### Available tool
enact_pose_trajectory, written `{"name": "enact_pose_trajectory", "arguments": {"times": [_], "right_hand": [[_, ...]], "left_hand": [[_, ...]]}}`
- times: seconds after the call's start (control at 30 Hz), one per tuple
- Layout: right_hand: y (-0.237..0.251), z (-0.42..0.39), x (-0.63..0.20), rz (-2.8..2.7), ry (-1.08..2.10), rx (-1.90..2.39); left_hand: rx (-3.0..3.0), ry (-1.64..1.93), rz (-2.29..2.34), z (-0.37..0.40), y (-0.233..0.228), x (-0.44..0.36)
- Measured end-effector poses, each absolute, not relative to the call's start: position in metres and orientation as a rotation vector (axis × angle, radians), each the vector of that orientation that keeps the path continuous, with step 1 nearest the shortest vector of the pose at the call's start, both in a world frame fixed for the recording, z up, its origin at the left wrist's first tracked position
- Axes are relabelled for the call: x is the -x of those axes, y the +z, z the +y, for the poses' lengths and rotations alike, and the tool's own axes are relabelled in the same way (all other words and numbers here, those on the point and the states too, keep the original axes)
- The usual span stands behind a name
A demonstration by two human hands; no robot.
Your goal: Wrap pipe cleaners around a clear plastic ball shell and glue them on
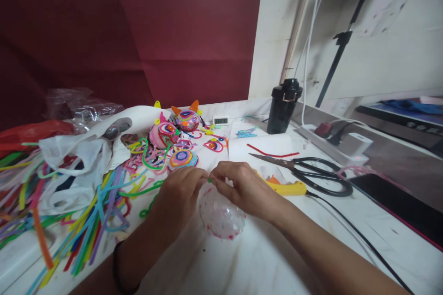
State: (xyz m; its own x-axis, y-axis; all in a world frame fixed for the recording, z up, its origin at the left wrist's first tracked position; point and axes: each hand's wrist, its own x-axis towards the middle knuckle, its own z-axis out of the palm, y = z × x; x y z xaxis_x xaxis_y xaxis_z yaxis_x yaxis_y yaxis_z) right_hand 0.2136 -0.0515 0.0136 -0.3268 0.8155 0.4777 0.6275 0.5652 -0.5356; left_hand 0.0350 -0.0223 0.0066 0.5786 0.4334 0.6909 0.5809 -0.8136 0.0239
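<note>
My left hand (183, 193), with a dark band at the wrist, has its fingers pinched together. Facing it, my right hand (242, 189) is also closed, thumb and forefinger pressed together. A small green piece (209, 180) shows between the two sets of fingertips; its kind is too small to tell. Just below them is a clear rounded plastic shell (223, 214) with small red spots along its edge, partly covered by my right hand. Beyond my hands lies a round piece (183, 159) coiled in colourful rings.
Colourful pipe cleaners (93, 221) and a white plastic bag (74, 166) spread at left. Decorated balls (188, 119) with ears stand behind. At right lie black-handled scissors (311, 170), a corded yellow tool (287, 188), a phone (401, 203) and a power strip (332, 145). A black cup (284, 106) stands behind.
</note>
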Motion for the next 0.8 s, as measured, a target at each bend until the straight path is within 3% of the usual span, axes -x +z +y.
{"name": "enact_pose_trajectory", "arguments": {"times": [0.33,0.8], "right_hand": [[0.012,-0.051,-0.209,-1.901,0.443,1.181],[0.004,-0.049,-0.188,-1.16,0.891,1.128]], "left_hand": [[2.613,-1.144,-0.928,-0.023,0.008,-0.038],[2.806,-1.659,-1.729,-0.031,0.014,-0.043]]}}
